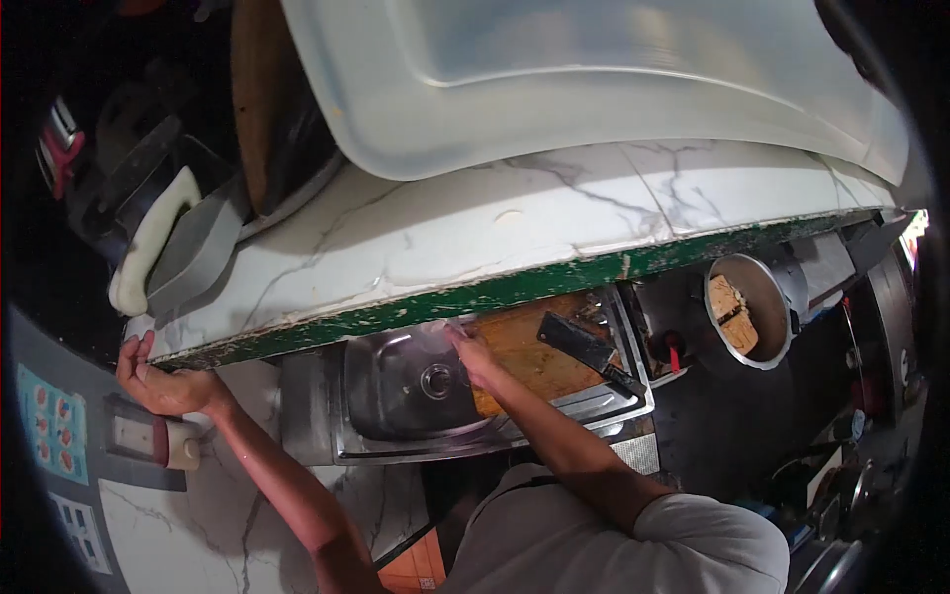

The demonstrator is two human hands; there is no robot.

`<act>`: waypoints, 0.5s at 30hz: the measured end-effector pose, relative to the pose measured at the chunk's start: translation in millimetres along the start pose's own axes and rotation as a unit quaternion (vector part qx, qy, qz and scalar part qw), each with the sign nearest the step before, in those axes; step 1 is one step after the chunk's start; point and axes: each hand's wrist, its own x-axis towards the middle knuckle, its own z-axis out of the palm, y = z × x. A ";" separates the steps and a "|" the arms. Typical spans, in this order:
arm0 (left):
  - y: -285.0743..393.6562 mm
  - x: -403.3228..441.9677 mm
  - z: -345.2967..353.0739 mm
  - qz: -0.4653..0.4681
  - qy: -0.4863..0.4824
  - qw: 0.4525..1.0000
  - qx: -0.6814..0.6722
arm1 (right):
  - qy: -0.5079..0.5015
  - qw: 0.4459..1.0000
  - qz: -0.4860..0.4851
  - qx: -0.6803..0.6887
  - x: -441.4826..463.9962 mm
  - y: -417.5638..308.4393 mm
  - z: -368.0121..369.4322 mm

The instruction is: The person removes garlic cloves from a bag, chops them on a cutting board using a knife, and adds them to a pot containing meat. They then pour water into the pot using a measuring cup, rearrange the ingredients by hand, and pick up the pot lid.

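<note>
At the left end of the marble-patterned shelf (pixel 475 228), my left hand (pixel 168 388) is raised with its fingers curled up against the corner. My right hand (pixel 475 358) is over the steel sink (pixel 396 396), beside the left edge of a wooden cutting board (pixel 510 337). Its fingers are closed at a pale, blurred patch under the shelf edge; what they hold is unclear. On the board lies a dark-bladed cleaver (pixel 584 348), its handle pointing toward my right arm.
The shelf's green front edge (pixel 445 305) overhangs the sink. On the shelf are a large translucent plastic bin (pixel 594 109) and a grey container (pixel 198 247) with a white handle-like piece. A metal pot (pixel 777 332) with tan pieces stands right. A soap dispenser (pixel 183 445) is at left.
</note>
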 end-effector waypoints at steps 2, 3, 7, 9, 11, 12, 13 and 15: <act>3.3 0.4 0.8 -0.010 0.005 1.000 -0.009 | 0.015 1.000 0.009 -0.023 7.0 9.3 -1.7; -1.4 0.3 -0.1 -0.011 0.003 1.000 -0.008 | 0.011 0.999 0.012 -0.037 9.3 11.0 -3.1; -12.0 -0.6 -3.6 -0.004 -0.007 1.000 -0.011 | -0.033 0.997 -0.015 -0.065 33.9 39.7 -11.0; -9.2 -1.1 -3.1 -0.030 -0.004 0.999 -0.016 | -0.026 0.997 -0.030 -0.062 39.3 50.7 -11.6; -9.7 -2.1 -2.7 -0.009 -0.001 1.000 -0.019 | 0.021 0.998 -0.026 -0.054 39.9 52.8 -9.9; -9.6 -2.6 -2.5 -0.009 -0.003 1.000 -0.017 | 0.054 0.996 -0.038 -0.056 36.7 48.9 -8.0; -9.9 -3.1 -2.7 -0.008 -0.004 1.000 -0.015 | 0.086 0.993 -0.048 -0.059 31.7 43.9 -4.5; -12.3 -2.7 -3.7 0.001 -0.008 1.000 -0.001 | 0.086 0.992 -0.075 -0.046 31.3 44.2 -2.8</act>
